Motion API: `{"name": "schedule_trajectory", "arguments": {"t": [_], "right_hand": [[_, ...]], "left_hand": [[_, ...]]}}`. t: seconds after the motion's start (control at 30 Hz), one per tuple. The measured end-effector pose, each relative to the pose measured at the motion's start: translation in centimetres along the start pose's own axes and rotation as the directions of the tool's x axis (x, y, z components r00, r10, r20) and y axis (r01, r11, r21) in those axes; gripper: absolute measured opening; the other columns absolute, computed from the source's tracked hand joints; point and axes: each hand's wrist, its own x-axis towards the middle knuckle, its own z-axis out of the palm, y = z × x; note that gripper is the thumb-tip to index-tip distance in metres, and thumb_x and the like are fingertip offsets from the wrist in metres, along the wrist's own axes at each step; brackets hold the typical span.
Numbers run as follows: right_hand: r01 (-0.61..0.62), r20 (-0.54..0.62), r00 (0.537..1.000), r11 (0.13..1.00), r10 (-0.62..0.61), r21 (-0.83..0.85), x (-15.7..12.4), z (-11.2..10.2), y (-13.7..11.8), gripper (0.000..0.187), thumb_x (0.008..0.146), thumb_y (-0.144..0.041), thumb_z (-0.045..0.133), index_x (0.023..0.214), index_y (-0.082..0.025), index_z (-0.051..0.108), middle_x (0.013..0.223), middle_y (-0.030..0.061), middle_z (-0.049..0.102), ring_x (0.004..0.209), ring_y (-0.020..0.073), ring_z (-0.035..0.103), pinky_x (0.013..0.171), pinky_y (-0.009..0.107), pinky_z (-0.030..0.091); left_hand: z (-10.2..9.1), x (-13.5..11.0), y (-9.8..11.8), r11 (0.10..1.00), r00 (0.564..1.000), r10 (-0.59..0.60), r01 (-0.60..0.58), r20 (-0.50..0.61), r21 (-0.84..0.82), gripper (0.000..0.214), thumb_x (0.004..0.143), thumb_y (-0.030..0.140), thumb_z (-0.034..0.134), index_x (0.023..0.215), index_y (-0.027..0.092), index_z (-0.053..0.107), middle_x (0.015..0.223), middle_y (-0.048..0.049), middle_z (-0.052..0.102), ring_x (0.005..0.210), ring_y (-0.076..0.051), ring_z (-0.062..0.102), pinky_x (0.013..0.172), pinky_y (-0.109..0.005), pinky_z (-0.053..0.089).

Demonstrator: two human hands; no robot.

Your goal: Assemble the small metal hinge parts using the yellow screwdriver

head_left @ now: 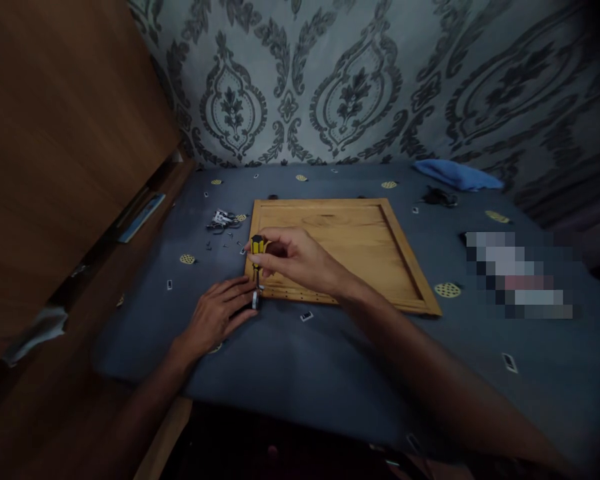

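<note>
A wooden framed panel [345, 247] lies flat on a dark blue cloth-covered table. My right hand [293, 257] is closed around a yellow and black screwdriver [257, 248], held upright with its tip down at the panel's near left corner. My left hand [223, 310] rests beside that corner, its fingers pressed around a small metal piece [255, 298] under the screwdriver tip.
A heap of small metal fittings and screws [223, 221] lies left of the panel. Round yellow perforated discs [447, 289] and small dark tags dot the cloth. A blue cloth [455, 175] and a dark object [437, 197] sit at the back right. A wooden cabinet [55, 167] stands left.
</note>
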Motion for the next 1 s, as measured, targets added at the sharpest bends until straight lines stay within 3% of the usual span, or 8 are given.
{"name": "schedule_trajectory", "arguments": {"t": [0.23, 0.37, 0.47, 0.7, 0.9, 1.0], "right_hand": [[0.001, -0.082, 0.997, 1.0, 0.0, 0.004, -0.1, 0.7, 0.2, 0.021, 0.084, -0.033, 0.074, 0.085, -0.02, 0.058, 0.075, -0.0014, 0.061, 0.069, 0.0141, 0.059, 0.06, 0.028, 0.049], [0.031, 0.014, 0.999, 0.999, -0.032, 0.005, -0.1, -0.1, -0.2, 0.016, 0.085, -0.028, 0.071, 0.094, -0.02, 0.061, 0.081, -0.0009, 0.063, 0.07, 0.0139, 0.06, 0.062, 0.028, 0.05], [0.024, 0.063, 0.998, 0.999, -0.022, -0.042, -0.1, -0.4, -0.4, 0.008, 0.087, -0.026, 0.066, 0.087, -0.02, 0.061, 0.073, -0.002, 0.06, 0.067, 0.0138, 0.059, 0.061, 0.027, 0.048], [0.038, -0.073, 0.996, 0.994, -0.046, -0.1, 0.0, 0.4, -0.1, 0.024, 0.082, -0.034, 0.074, 0.083, -0.02, 0.054, 0.068, -0.0049, 0.053, 0.063, 0.0123, 0.054, 0.057, 0.025, 0.041], [0.04, 0.074, 0.997, 0.997, -0.035, -0.062, -0.2, -0.6, -0.7, 0.021, 0.088, -0.029, 0.067, 0.105, -0.018, 0.064, 0.071, -0.004, 0.057, 0.067, 0.0135, 0.057, 0.062, 0.028, 0.046], [0.024, 0.075, 0.997, 0.999, -0.021, -0.047, -0.1, -0.7, -0.6, 0.012, 0.088, -0.029, 0.066, 0.093, -0.017, 0.065, 0.074, -0.0015, 0.06, 0.066, 0.0138, 0.058, 0.062, 0.028, 0.046]], "left_hand": [[0.1, -0.2, -0.1, 1.0, 1.0, -0.007, 0.007, 0.0, 0.012, 0.033, 0.107, 0.042, 0.051, 0.126, 0.021, 0.069, 0.128, -0.0103, 0.076, 0.125, -0.027, 0.069, 0.092, -0.043, 0.061], [0.1, -0.1, 0.0, 1.0, 1.0, -0.009, 0.009, 0.004, 0.001, 0.032, 0.107, 0.041, 0.053, 0.126, 0.02, 0.069, 0.128, -0.0105, 0.076, 0.125, -0.027, 0.068, 0.093, -0.045, 0.061], [0.0, -0.1, 0.0, 1.0, 1.0, -0.005, 0.005, 0.01, -0.002, 0.032, 0.107, 0.04, 0.053, 0.125, 0.019, 0.07, 0.127, -0.0108, 0.076, 0.125, -0.027, 0.068, 0.09, -0.043, 0.062], [0.1, -0.2, -0.2, 1.0, 1.0, -0.001, 0.0, 0.01, 0.005, 0.031, 0.106, 0.038, 0.056, 0.126, 0.02, 0.071, 0.128, -0.0104, 0.076, 0.125, -0.027, 0.068, 0.093, -0.043, 0.061], [-0.1, -0.1, -0.1, 1.0, 1.0, -0.01, 0.01, 0.027, 0.008, 0.033, 0.107, 0.04, 0.053, 0.127, 0.02, 0.07, 0.129, -0.01, 0.075, 0.126, -0.027, 0.068, 0.091, -0.043, 0.062], [-0.1, -0.1, -0.1, 1.0, 1.0, -0.008, 0.008, 0.024, 0.0, 0.033, 0.106, 0.039, 0.055, 0.129, 0.021, 0.069, 0.129, -0.0099, 0.075, 0.127, -0.026, 0.068, 0.092, -0.043, 0.061]]}}
